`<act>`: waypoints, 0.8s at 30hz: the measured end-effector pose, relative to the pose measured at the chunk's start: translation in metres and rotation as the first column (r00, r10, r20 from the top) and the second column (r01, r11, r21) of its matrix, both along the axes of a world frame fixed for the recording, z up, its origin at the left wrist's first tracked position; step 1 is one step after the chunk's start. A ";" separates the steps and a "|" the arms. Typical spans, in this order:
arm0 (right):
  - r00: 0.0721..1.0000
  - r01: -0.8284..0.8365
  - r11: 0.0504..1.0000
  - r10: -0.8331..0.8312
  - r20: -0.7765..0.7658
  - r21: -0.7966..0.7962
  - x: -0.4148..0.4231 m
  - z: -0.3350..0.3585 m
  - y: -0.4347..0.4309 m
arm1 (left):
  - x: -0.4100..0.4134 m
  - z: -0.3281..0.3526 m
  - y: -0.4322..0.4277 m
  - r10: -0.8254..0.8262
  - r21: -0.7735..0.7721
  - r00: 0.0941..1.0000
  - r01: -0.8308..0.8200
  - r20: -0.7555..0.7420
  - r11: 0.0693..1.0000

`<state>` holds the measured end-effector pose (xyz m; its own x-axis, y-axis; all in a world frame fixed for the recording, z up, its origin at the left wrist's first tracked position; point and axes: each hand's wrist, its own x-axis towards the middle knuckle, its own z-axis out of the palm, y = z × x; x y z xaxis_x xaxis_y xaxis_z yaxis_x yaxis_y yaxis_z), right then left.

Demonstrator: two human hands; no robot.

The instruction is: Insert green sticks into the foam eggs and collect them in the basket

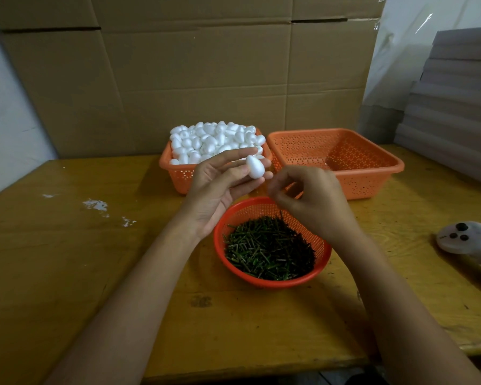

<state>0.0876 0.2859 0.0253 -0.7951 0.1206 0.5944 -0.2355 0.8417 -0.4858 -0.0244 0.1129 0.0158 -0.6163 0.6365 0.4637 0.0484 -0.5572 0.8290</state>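
Tall cardboard sheets (192, 79) are standing as a wall behind the yellow wooden surface (67, 259), and we are working right in the middle of it. At twelve o'clock from our hands, the full orange basket (178, 176) is sitting heaped with white eggs. Just beside it, at one o'clock, the collecting basket (372, 176) is waiting with nothing showing inside. Down at six o'clock, the round red basket (261, 283) is holding the green sticks (267, 245).

Our left hand (214, 190) is holding one foam egg (254, 167) up off the surface, narrow end pointing to twelve o'clock and blunt end to six. The thumb is pressing on its nine o'clock flank and the fingers (233, 154) are backing it from behind, so we are pinching it around the belly. We are judging it featherlight, slightly squashy and easy to dent. A gentle hold at the widest part is looking right, leaving the blunt end free for a stick.

Our right hand (314, 204) is hovering at four o'clock from the egg, near but not touching. Its fingers are curling into a pinch, but the tips are blurring, so we cannot tell whether a stick is in there. The sticks are looking thin, stiff and light, and we are reckoning a pinch close to the tip would stop one bending as it goes in.
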 end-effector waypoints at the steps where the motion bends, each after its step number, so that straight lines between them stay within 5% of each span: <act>1: 0.999 -0.028 0.999 0.027 0.035 0.037 0.000 -0.001 -0.001 | 0.000 0.000 0.000 0.004 0.002 1.000 -0.004 0.006 1.000; 6: 0.963 -0.179 0.956 0.122 0.241 0.233 0.000 -0.001 -0.008 | -0.002 -0.001 0.001 0.006 0.011 1.000 -0.006 0.014 1.000; 10: 0.856 -0.359 0.901 0.213 0.472 0.245 0.001 -0.003 -0.014 | -0.003 -0.002 0.001 0.012 0.011 1.000 -0.012 0.015 1.000; 24: 0.806 -0.409 0.911 0.339 0.485 0.044 0.005 -0.001 -0.014 | -0.002 -0.001 0.001 0.050 -0.007 0.999 -0.050 0.009 0.999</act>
